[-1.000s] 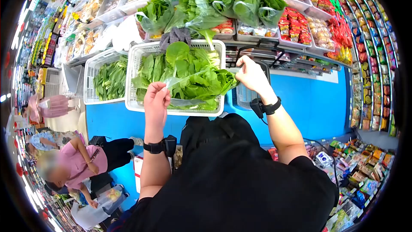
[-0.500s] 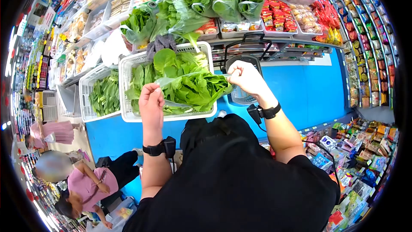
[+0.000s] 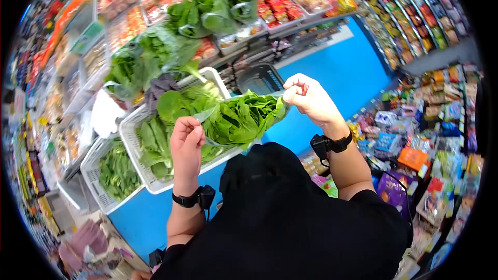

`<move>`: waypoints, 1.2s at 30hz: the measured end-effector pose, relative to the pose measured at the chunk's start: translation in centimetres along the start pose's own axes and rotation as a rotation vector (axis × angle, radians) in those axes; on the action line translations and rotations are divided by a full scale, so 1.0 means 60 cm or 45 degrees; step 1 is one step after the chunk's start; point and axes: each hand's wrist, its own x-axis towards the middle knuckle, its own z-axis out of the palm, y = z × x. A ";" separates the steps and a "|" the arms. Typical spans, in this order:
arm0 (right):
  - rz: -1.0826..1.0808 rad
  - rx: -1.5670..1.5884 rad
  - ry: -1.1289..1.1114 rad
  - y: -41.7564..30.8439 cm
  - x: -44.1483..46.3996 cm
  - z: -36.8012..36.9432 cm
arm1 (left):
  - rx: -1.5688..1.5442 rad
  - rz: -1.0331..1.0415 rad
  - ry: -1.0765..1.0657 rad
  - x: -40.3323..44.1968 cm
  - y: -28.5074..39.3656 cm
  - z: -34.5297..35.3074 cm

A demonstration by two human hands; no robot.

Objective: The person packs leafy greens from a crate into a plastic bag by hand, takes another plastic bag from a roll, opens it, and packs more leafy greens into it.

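Left hand (image 3: 187,140) and right hand (image 3: 311,101) pinch the bag (image 3: 241,120) at opposite ends, apparently to hold its hard-to-see film taut.

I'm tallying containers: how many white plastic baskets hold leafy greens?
2: one basket partly behind the clear plastic bag of leaves, another basket left of it. More may be hidden.

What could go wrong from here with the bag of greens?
The left fingers and right fingers seem to pinch only the edges of the clear plastic bag, so it might slip or tear. In this view, one end reaches past the white basket, so any leaves spilling there could land on the blue floor.
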 end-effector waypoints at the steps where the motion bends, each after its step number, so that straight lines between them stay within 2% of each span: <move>1: 0.021 -0.023 0.047 0.008 -0.017 -0.011 | -0.035 -0.036 -0.027 0.007 -0.012 0.006; 5: -0.037 0.111 0.157 0.037 -0.070 -0.046 | -0.020 -0.079 -0.194 0.036 -0.046 0.055; 8: -0.283 -0.089 0.446 0.056 -0.103 -0.082 | 0.000 -0.227 -0.376 0.043 -0.072 0.102; 9: -0.299 -0.081 0.481 0.051 -0.117 -0.095 | 0.008 -0.232 -0.413 0.046 -0.079 0.123; 11: -0.203 -0.622 0.708 0.041 -0.148 -0.126 | 0.031 -0.248 -0.431 0.048 -0.095 0.168; 13: -0.254 -0.547 0.793 0.059 -0.162 -0.169 | 0.059 -0.272 -0.464 0.058 -0.122 0.202; 15: -0.145 -0.058 0.781 0.069 -0.178 -0.216 | 0.081 -0.301 -0.456 0.067 -0.149 0.239; 16: -0.057 0.180 0.675 0.073 -0.189 -0.245 | 0.141 -0.332 -0.472 0.070 -0.165 0.258; 17: -0.077 0.200 0.677 0.077 -0.198 -0.268 | 0.131 -0.367 -0.550 0.075 -0.184 0.278; 19: 0.031 0.455 0.476 0.075 -0.216 -0.309 | 0.282 -0.420 -0.613 0.077 -0.217 0.338; 21: 0.041 0.521 0.433 0.081 -0.225 -0.350 | 0.590 -0.351 -0.720 0.084 -0.259 0.399; 23: 0.054 0.502 0.416 0.089 -0.222 -0.383 | 0.695 -0.337 -0.745 0.091 -0.324 0.456; 24: 0.056 0.515 0.352 0.095 -0.221 -0.400 | 0.791 -0.181 -0.764 0.101 -0.374 0.475; 27: 0.087 0.498 0.175 0.119 -0.223 -0.450 | 0.943 -0.378 -0.737 0.101 -0.432 0.570; 28: 0.054 0.431 0.179 0.123 -0.226 -0.466 | 0.960 -0.388 -0.740 0.104 -0.447 0.595; 30: 0.073 0.432 0.204 0.114 -0.236 -0.509 | 1.217 -0.183 -0.724 0.108 -0.480 0.646; 36: 0.091 0.387 0.327 0.071 -0.238 -0.631 | 1.265 -0.005 -0.776 0.154 -0.503 0.796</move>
